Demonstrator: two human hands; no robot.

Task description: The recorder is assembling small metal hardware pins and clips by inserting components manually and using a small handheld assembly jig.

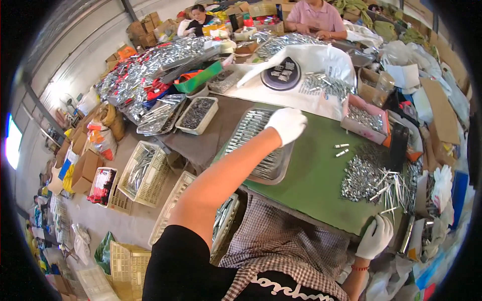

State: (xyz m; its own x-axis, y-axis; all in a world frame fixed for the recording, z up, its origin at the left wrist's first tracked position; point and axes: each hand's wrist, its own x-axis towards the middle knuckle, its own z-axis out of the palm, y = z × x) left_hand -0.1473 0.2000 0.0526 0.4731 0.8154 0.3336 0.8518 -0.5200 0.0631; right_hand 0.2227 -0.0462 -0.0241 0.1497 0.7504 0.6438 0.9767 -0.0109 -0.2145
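My left hand [287,126], in a white glove, reaches over the far right part of a metal tray [282,173]. Its fingers are curled closed, and whatever they may hold is hidden. Rows of slim silvery metal rods [251,131] lie packed in that tray. At the near right edge of the green tabletop [316,165] rests my right hand [375,238], also gloved, its fingers stretched out with nothing seen in them. Just beyond it are long thin metal pins [390,193] and a pile of small shiny metal parts [359,178].
A pink box of metal pieces [364,120] and two loose cylinders [342,149] lie to the right. Left of the tray stands a white bin of dark small parts [198,115]. Yellow crates [143,173] are on the floor. Two people [316,22] sit across the table.
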